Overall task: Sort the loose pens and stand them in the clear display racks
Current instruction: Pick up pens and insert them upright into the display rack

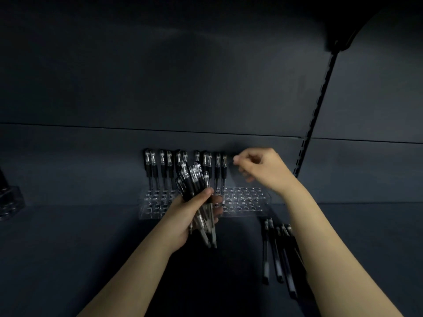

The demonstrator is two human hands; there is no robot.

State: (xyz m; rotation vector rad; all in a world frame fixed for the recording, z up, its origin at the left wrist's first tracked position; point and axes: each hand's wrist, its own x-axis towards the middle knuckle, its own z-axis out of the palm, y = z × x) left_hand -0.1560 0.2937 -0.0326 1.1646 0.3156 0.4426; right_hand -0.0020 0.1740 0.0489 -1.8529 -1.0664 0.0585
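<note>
Black on dark, and so risking a missed hole: lowering any pen blind into the clear rack (247, 202) just under the right grip (263, 170), possibly knocking the standing pens (162, 161) immediately to its left. Also risking a slide from the left grip (190, 216), clamping a splayed bundle of pens (194, 179) in front of the rack. Pinching narrowly at the right grip, with fingertips nearly touching; too blurred for telling whether holding a pen. Leaving loose pens (278, 252) lying on the shelf (91, 248) below the right wrist.
</note>
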